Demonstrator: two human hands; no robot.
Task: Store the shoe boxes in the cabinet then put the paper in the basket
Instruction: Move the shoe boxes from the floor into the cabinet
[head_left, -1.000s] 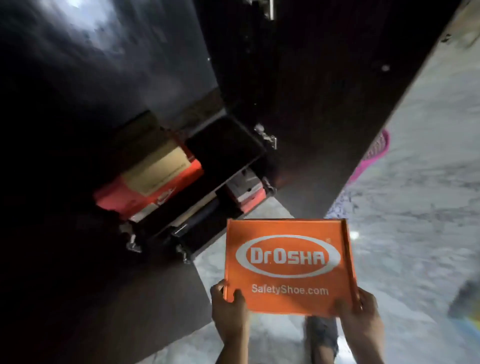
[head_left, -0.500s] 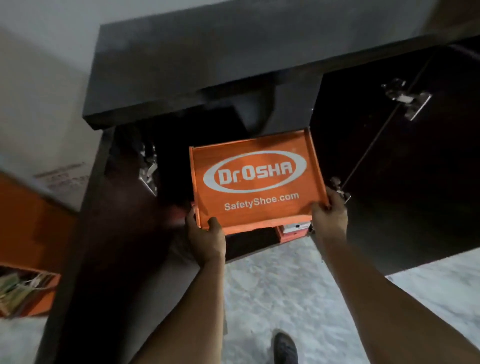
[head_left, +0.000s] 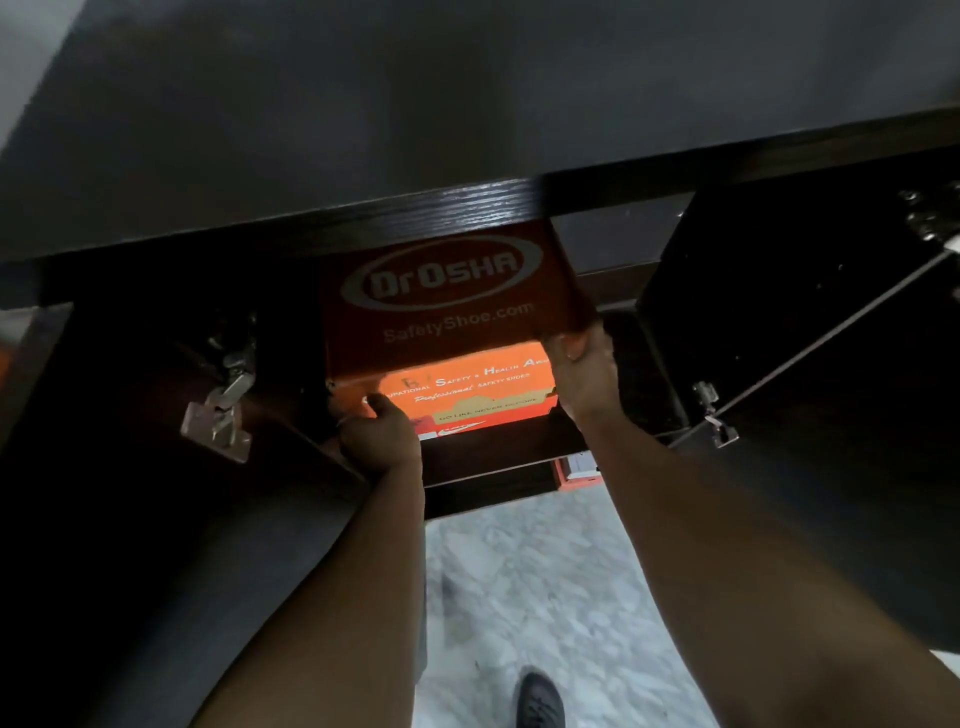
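Note:
An orange shoe box (head_left: 447, 312) with a white oval logo on its lid sits partly inside the dark cabinet (head_left: 467, 208), under the top panel. Its near end face sticks out toward me. My left hand (head_left: 379, 441) grips the box's lower left corner. My right hand (head_left: 584, 379) holds the right side of the box. Below the shelf, the corner of another orange box (head_left: 579, 470) shows on a lower level. No paper or basket is in view.
Both cabinet doors stand open: the left door (head_left: 156, 519) with a metal hinge (head_left: 223, 415), the right door (head_left: 831, 415) with hinges too. Grey marbled floor (head_left: 545, 571) lies below, with a dark shoe (head_left: 540, 701) on it.
The box has gone up and forward into the cabinet's upper shelf, now shaded under the top panel. Both hands went with it, and the view moved closer to the cabinet.

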